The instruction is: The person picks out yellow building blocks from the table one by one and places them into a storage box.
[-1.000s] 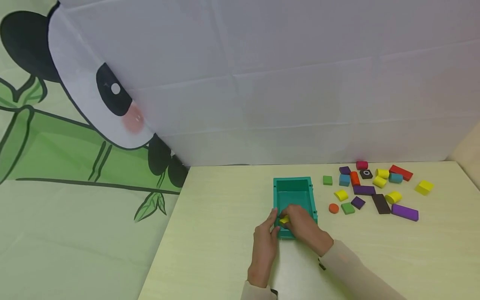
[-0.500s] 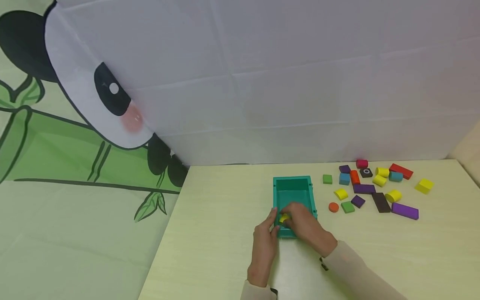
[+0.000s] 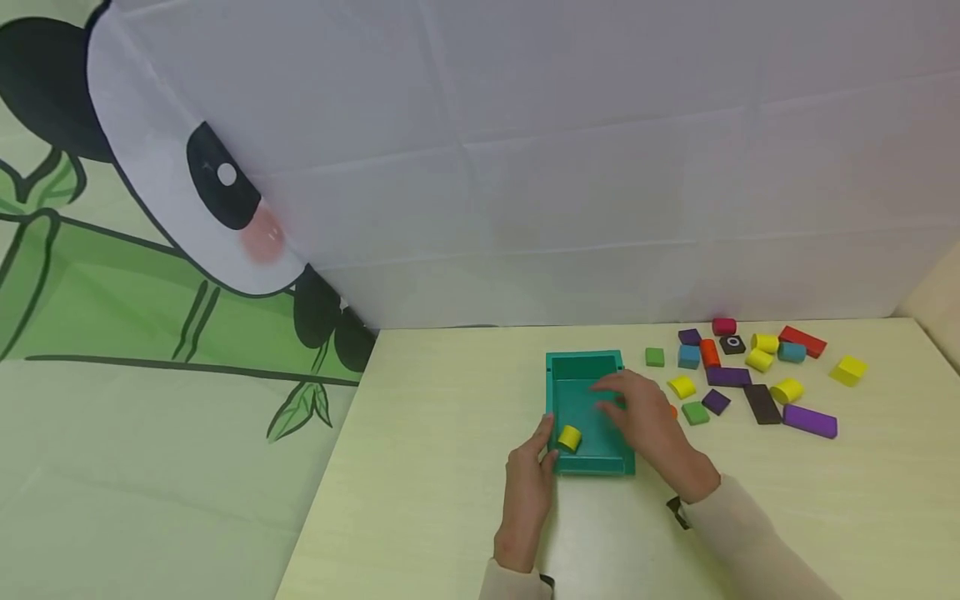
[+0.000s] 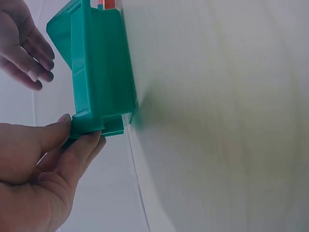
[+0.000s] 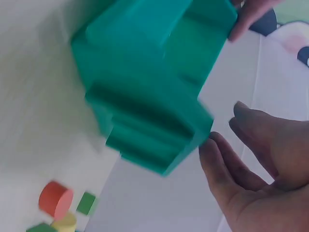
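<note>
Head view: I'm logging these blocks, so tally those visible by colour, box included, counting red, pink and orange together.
Yellow blocks: 6, including 1 in the teal box
Purple blocks: 4
Red, pink and orange blocks: 4
Green blocks: 2
Blue blocks: 2
Black or near-black blocks: 2
Total: 20

Bench [image 3: 420, 483]: pale, faintly grained top. Rear: creased whitish sheet [image 3: 525, 167] rising behind the bench's far edge. Left: printed panda face [image 3: 150, 183] with dark eye and pink cheek, green bamboo [image 3: 127, 283] below. Right: cream surface [image 3: 937, 308] alongside. Lighting: soft, shadows faint.
</note>
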Demonstrator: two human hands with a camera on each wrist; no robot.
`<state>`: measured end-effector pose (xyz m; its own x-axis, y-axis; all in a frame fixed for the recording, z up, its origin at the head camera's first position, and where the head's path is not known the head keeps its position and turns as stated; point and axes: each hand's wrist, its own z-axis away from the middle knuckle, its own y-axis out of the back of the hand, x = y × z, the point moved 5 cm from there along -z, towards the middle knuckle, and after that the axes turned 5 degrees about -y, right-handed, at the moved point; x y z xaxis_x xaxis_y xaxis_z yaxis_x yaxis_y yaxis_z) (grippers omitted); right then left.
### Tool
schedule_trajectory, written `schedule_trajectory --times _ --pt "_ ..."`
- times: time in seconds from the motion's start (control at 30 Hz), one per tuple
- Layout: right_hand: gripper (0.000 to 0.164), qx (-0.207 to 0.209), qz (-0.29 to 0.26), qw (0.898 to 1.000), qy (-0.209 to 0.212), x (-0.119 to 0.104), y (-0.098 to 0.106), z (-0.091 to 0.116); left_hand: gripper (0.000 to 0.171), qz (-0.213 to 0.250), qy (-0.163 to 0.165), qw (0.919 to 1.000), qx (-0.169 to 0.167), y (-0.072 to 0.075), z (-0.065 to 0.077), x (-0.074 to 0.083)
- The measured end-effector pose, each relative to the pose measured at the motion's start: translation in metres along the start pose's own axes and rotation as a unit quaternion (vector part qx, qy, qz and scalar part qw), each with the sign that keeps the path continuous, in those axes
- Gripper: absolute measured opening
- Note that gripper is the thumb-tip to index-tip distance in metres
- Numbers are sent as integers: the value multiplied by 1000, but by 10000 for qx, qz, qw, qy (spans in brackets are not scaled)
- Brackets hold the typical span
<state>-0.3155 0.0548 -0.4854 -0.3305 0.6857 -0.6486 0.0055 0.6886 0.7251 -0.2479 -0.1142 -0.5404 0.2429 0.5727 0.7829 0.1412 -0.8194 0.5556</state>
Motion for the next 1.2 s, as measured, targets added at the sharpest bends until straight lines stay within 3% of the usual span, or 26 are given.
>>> schedule_trajectory --times 0.2,0.43,0.7,1.03,1.2 --pt "28 307 -92 9993 -211 22 22 -2 57 102 299 9995 -97 -3 0 -4" --pt "29 603 126 9956 -705 60 38 -3 58 95 129 9999 -8 -3 1 -4" --pt "29 699 276 9925 -967 94 45 -4 58 140 245 9996 -56 -3 0 -5" --pt "29 242 243 9899 -1374 117 39 -5 58 175 348 9992 -76 -3 1 -5" --pt "31 -6 260 9883 -1503 121 36 -8 59 139 246 9996 -11 -2 1 -4"
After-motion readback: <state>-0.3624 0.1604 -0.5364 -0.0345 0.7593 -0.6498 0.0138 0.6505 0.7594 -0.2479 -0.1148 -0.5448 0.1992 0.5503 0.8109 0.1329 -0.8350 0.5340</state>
